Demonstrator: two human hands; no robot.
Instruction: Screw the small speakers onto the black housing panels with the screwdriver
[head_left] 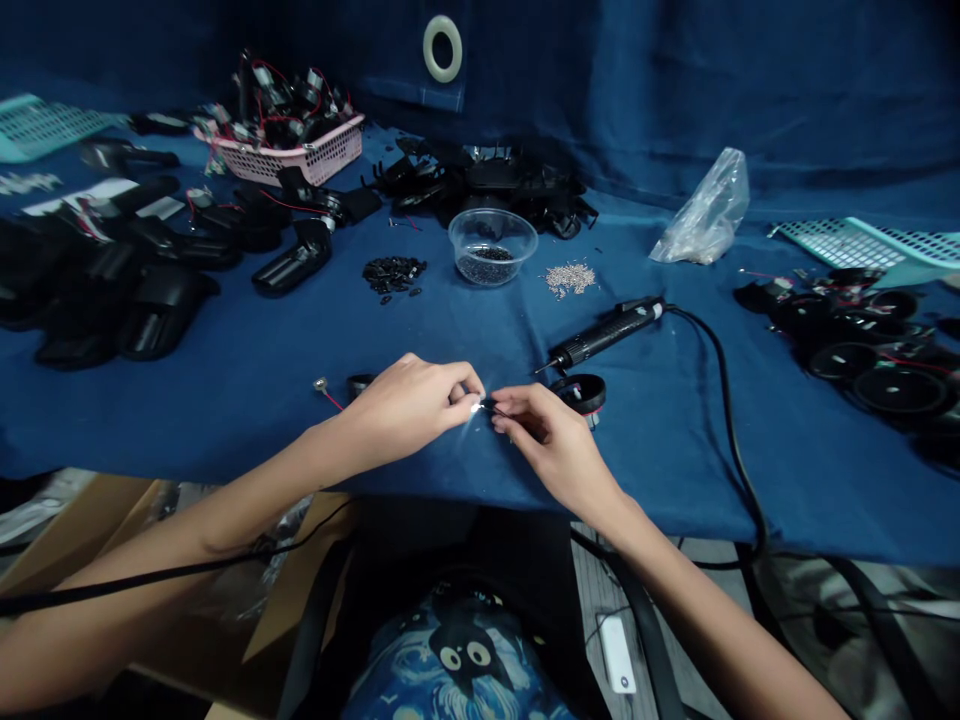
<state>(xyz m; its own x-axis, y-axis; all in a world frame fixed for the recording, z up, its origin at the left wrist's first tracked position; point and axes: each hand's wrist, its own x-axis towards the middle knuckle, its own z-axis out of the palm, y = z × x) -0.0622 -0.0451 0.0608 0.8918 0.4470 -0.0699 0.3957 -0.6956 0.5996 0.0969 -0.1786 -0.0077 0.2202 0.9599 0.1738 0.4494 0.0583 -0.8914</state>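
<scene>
Far left of the bench (247, 410), toward its left edge: dark housings (169, 305). Nearer the front edge, a small connector (321, 384) on a red wire lies left of the wearer's hands; best kept clear of the left forearm, as a snag could drag it.

Left hand (405, 405), above the front edge near mid-bench: palm down, thumb and forefinger nearly closed, tips pinching a small bright piece (477, 407). Glare hides its shape. Judgement: make this the steady side, grip light but firm, since so small a thing may spring away.

Just right of it, between the two sets of fingertips, a thin dark piece (492, 408). Cannot tell whether the two are joined.

Right hand (551, 435): fingers curled, thumb and fingertips drawn almost together about the dark piece. This side suits the fine adjusting: small turns, no forcing, lest the thin part bend. Tilting both slightly might cut the glare. Working low over the cloth would shorten any fall.

Beyond the right hand, a black ring-shaped part (583, 393); close behind it, a powered screwdriver (611, 333), tip pointing left and toward the front edge. Knuckles should stay off both.
</scene>
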